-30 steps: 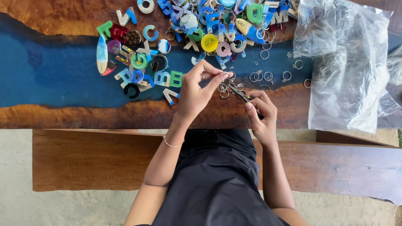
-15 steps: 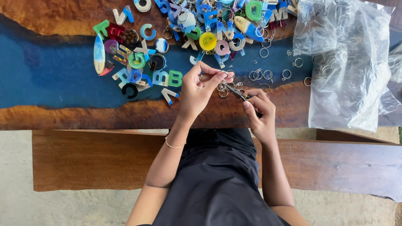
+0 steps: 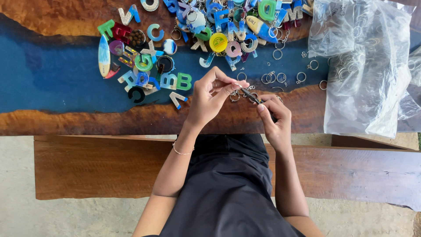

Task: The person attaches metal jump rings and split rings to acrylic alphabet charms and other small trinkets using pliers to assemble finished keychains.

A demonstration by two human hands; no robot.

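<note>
My left hand (image 3: pixel 210 98) pinches a small metal ring and chain piece (image 3: pixel 239 90) between thumb and fingertips above the table's near edge. Close beside it, my right hand (image 3: pixel 274 118) grips small dark pliers (image 3: pixel 252 95), whose tip meets the piece in the left hand. Several loose metal key rings (image 3: pixel 280 78) lie just beyond my hands. A heap of colourful resin letter charms (image 3: pixel 228 26) covers the far middle of the table, and more letter charms (image 3: pixel 144 66) are spread at the left.
The table (image 3: pixel 87 118) is brown wood with a blue resin band. A crumpled clear plastic bag (image 3: pixel 368 66) holding key rings lies at the right. A wooden bench (image 3: pixel 87 166) runs under me, with a concrete floor below.
Both hands stayed together over the near edge; the fingers shifted slightly while working the small ring with the pliers.
</note>
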